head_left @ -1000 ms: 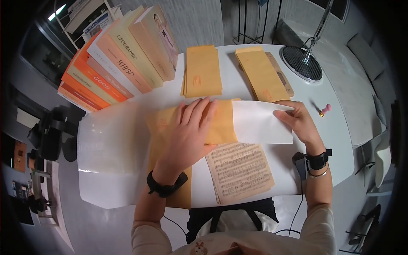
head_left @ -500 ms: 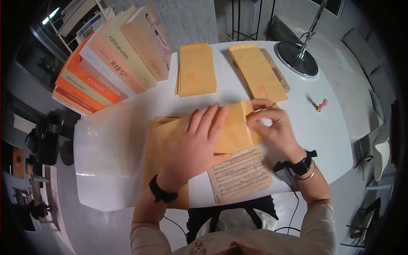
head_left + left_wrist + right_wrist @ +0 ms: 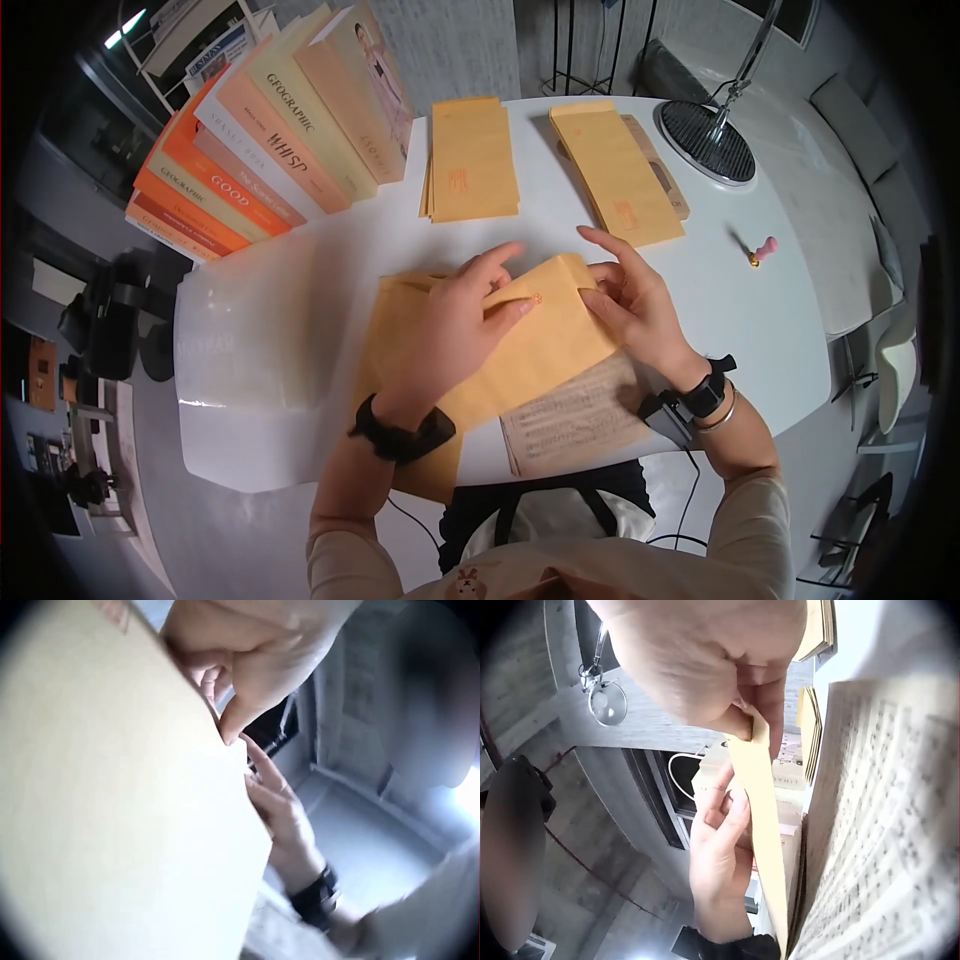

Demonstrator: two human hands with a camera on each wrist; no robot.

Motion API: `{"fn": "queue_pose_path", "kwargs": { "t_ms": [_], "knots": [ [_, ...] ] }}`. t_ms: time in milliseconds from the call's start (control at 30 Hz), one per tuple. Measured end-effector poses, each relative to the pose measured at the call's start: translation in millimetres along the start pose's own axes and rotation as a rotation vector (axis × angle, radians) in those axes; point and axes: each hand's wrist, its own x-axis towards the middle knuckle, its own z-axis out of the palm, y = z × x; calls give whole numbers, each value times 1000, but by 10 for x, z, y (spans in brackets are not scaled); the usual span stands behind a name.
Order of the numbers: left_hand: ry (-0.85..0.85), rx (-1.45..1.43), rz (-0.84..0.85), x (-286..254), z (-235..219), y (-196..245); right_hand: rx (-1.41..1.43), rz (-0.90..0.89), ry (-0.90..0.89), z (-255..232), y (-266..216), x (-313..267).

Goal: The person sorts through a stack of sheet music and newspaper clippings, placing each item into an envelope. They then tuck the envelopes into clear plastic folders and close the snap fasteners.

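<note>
A tan paper envelope point(image 3: 540, 345) is held between both hands, tilted above the table. My left hand point(image 3: 450, 320) pinches its upper edge, thumb on the front face and index finger stretched out. At the right end my right hand point(image 3: 640, 310) pinches the envelope's corner between thumb and fingers, index finger pointing up. In the right wrist view the envelope point(image 3: 761, 825) shows edge-on. Below it lie sheets of printed music point(image 3: 575, 420), partly covered. More tan envelopes point(image 3: 430, 475) lie under the left forearm. No white paper shows outside the envelope.
Two piles of tan envelopes point(image 3: 475, 155) point(image 3: 610, 165) lie at the back. A row of books point(image 3: 270, 140) stands at the back left, by a clear plastic sleeve point(image 3: 250, 340). Right of these are a lamp base point(image 3: 707, 142) and a small pink-handled stamp point(image 3: 765, 250).
The white paper went into the envelope and out of sight. My right hand moved left to the envelope's end. The envelope is now lifted and tilted, and my left hand shifted from lying flat to pinching.
</note>
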Motion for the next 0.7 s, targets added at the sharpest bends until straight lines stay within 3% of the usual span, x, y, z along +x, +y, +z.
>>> {"fn": "queue_pose_path", "kwargs": {
  "t_ms": [100,167,200,300,367,500,600,700],
  "knots": [
    [-91,-364,-141,78,34,-216,49,1,80,16,13,-4],
    [-78,-526,-228,86,22,-193,-104,-162,16,-38,83,14],
    [-64,-571,-221,84,18,-174,-179,-242,-16,-58,107,18],
    [-51,-711,-201,70,38,-129,-286,-128,-57,-20,-4,-27],
    [-76,-812,-182,69,82,-116,-411,-236,-93,-37,59,-26],
    [-120,-697,-187,95,160,-297,-517,-317,-169,11,38,-39],
    [-93,-630,-173,83,188,-287,-154,-140,-39,73,-30,-25],
    [-103,-494,-139,42,231,-185,-102,98,-12,5,107,34]
  ]
}}
